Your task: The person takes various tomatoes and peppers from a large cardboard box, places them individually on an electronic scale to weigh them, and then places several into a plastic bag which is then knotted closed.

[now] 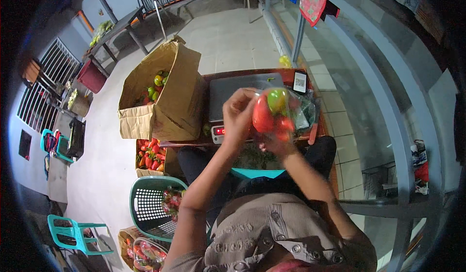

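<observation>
A clear plastic bag of red and green bell peppers (pixel 264 116) is held up over the near right part of a digital scale (pixel 228 85) with a grey plate. My left hand (pixel 237 116) pinches the bag's edge at its left side, fingers closed. Underneath, my right hand (pixel 279 144) is wrapped round the bag's lower part, somewhat blurred. The scale sits on a reddish-brown table (pixel 208 74), its red display lit beside my left wrist. Clear plastic bags (pixel 306 110) and a white card with a square code (pixel 300 81) lie to the right.
A tall cardboard box (pixel 177 92) of green and red peppers stands left of the scale. Below it are a box of red peppers (pixel 151 155), a green basket (pixel 158 228) with bagged peppers and more bagged peppers (pixel 145 252). A glass partition frame (pixel 374 39) runs along the right.
</observation>
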Available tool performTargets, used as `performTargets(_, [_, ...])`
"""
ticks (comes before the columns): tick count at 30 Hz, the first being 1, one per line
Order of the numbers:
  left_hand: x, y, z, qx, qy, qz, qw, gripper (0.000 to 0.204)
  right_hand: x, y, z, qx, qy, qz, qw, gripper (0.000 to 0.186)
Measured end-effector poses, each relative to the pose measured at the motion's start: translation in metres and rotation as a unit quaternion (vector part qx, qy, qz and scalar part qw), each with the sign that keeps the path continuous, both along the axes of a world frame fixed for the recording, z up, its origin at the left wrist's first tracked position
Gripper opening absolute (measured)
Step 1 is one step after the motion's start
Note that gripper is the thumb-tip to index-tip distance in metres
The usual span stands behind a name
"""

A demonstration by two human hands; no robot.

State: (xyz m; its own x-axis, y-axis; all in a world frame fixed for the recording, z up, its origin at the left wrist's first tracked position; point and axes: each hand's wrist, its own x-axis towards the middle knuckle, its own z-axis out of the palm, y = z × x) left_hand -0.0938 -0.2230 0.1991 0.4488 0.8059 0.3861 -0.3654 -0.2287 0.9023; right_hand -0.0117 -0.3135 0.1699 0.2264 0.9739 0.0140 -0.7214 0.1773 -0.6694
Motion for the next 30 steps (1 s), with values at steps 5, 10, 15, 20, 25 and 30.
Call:
performTargets(5, [0.006, 0.014, -0.039, 0.070, 0.047, 0.108, 0.991, 0.010, -0.002, 0.011, -0.048, -0.065, 0.041, 0.079, 0.994, 0.026])
performTargets(10, [-0.001, 0.014, -0.049, 0.273, 0.152, 0.145, 0.939, 0.008, 0.019, 0.004, -0.006, -0.046, -0.724, -0.232, 0.648, 0.014])
performTargets(15, [-0.020, -0.003, -0.019, 0.176, 0.152, 0.000, 0.973, 0.010, 0.053, 0.004, 0.025, 0.117, -0.739, -0.209, 0.630, 0.021])
performTargets(20, [-0.023, -0.009, 0.006, 0.072, 0.079, -0.096, 0.990, 0.009, 0.070, 0.009, 0.020, 0.094, -0.403, 0.051, 0.909, 0.017])
performTargets(25, [0.000, -0.001, -0.017, -0.033, 0.016, -0.077, 0.996, 0.009, 0.017, 0.003, -0.028, 0.096, -0.005, 0.096, 0.991, 0.019])
performTargets(30, [0.005, 0.006, -0.057, 0.064, 0.119, 0.131, 0.982, 0.012, 0.010, 0.018, -0.082, -0.094, 0.199, 0.122, 0.968, 0.017])
